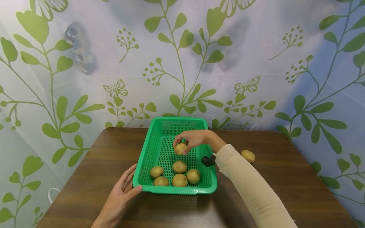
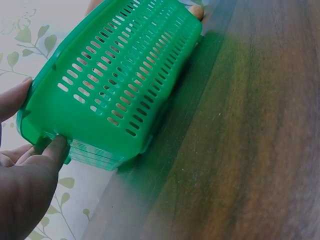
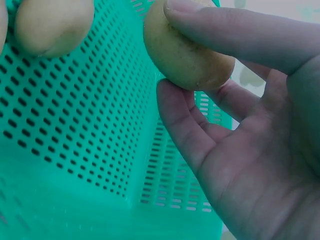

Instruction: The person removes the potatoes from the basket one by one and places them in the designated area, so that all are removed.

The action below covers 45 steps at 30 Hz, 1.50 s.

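A green plastic basket (image 1: 174, 190) with slotted sides sits on the wooden table. At its near left corner my left hand (image 1: 121, 191) grips the rim, thumb on top and fingers beneath, as the left wrist view shows. Over the middle of the basket, my right hand (image 1: 196, 138) holds a potato (image 1: 180, 149) between thumb and curled fingers. In the right wrist view this potato (image 3: 185, 55) is above the perforated floor. Several other potatoes (image 1: 179, 180) lie along the basket's near end.
One more potato (image 1: 247, 155) is on the table (image 1: 279, 177), right of the basket and beside my right sleeve (image 1: 251, 186). Behind the table hangs a leaf-patterned curtain (image 1: 182, 63). A black wrist camera (image 1: 208, 161) juts from the right cuff, over the basket's right side.
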Tool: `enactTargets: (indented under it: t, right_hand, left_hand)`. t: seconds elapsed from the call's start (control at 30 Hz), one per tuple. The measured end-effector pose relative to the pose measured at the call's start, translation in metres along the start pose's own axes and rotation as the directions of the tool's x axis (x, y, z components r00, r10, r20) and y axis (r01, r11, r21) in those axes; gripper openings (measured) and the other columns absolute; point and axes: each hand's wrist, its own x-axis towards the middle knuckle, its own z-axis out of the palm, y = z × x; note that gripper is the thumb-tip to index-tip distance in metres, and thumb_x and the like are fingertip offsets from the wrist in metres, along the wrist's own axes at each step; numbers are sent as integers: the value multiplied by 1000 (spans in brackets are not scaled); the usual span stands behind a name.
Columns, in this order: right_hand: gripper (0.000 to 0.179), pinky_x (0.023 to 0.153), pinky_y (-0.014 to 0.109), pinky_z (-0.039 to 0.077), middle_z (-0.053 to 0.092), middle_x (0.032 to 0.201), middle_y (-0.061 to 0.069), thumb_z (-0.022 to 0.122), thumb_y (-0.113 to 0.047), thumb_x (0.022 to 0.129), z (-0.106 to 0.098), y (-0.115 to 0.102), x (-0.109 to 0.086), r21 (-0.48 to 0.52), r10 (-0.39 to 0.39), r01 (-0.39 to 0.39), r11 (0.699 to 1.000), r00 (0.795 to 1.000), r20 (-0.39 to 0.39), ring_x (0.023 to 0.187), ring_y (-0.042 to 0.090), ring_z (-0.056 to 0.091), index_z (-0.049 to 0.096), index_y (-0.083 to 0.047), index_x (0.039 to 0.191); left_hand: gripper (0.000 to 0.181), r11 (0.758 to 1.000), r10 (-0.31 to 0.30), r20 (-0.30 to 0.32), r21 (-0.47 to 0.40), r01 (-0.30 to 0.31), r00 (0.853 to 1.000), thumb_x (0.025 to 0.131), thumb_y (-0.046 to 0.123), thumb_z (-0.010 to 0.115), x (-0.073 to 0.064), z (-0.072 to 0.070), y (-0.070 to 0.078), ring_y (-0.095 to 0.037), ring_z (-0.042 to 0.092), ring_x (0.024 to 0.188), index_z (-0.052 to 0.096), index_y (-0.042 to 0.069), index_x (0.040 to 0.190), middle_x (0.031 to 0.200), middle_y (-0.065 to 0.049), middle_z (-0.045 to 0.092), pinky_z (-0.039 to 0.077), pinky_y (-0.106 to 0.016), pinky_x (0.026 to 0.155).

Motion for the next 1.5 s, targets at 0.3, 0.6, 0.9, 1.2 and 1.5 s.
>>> enactTargets:
  t: [0.3, 0.6, 0.9, 1.2, 1.5]
  right_hand:
    - [44, 88, 44, 55, 58, 130, 5, 78, 1, 91, -9, 5, -17, -5, 19, -19, 1000, 1000, -23, 107, 25, 61, 66, -15, 130]
    - [44, 97, 39, 51, 59, 134, 0, 78, -1, 92, -19, 6, -38, -35, 51, -53, 998, 997, -57, 119, 21, 57, 65, -14, 132]
    - [46, 92, 43, 53, 54, 141, 6, 78, -3, 92, -27, 10, -70, -2, 83, -84, 996, 989, -122, 115, 29, 60, 63, -11, 134]
    - [45, 87, 43, 56, 52, 141, 11, 75, -1, 94, -32, 23, -89, 14, 84, -82, 996, 989, -123, 104, 28, 67, 61, -9, 136]
    - [44, 88, 42, 55, 55, 134, 14, 73, -1, 96, -38, 37, -112, -31, 63, -70, 997, 982, -176, 106, 29, 65, 57, -1, 137]
  left_hand:
    - [73, 1000, -17, -9, 0, 17, 1000, 104, 2, 61, 2, -1, 2, -7, 42, 142, 22, 12, 164, 167, -15, 22, 46, -27, 105]
    - [74, 1000, -21, -15, 7, 21, 1000, 103, 2, 61, 2, -1, 2, -5, 42, 142, 21, 12, 164, 167, -14, 22, 45, -25, 105]
    - [74, 1000, -10, -3, -4, 10, 1000, 104, 1, 61, 6, 0, 0, -7, 41, 143, 21, 12, 165, 167, -14, 22, 45, -26, 106]
    - [74, 1000, -26, -2, -16, 26, 1000, 104, 0, 60, 2, -1, -1, -6, 41, 142, 21, 11, 165, 168, -15, 20, 45, -26, 106]
    - [74, 1000, -19, -9, 2, 19, 1000, 104, 1, 61, 1, -1, 0, -5, 41, 142, 19, 10, 164, 168, -16, 20, 44, -25, 106]
